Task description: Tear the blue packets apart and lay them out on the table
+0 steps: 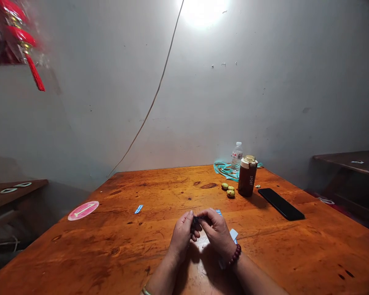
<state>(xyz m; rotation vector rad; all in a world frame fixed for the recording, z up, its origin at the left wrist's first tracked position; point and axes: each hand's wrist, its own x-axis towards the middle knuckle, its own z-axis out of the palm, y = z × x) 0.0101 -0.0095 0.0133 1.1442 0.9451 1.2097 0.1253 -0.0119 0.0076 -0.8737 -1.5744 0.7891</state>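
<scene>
My left hand (183, 231) and my right hand (217, 230) meet above the near middle of the table. Between their fingertips is a small dark thing (195, 222), mostly covered, so I cannot make out its kind. Both hands are closed in a pinch on it, thumbs uppermost. A dark red bead bracelet (235, 255) circles my right wrist. Partly behind my right hand lie a pale blue and white piece (233, 234) and a small blue-striped piece (219, 212).
Across the wooden table (126, 254) stand a brown flask (247, 180) and a water bottle (237, 157) by a teal strap (223, 170). Three yellow-green fruits (230, 192) and a black phone (281, 204) lie nearer. A pink round sign (83, 210) and a blue-white packet (138, 209) are leftward.
</scene>
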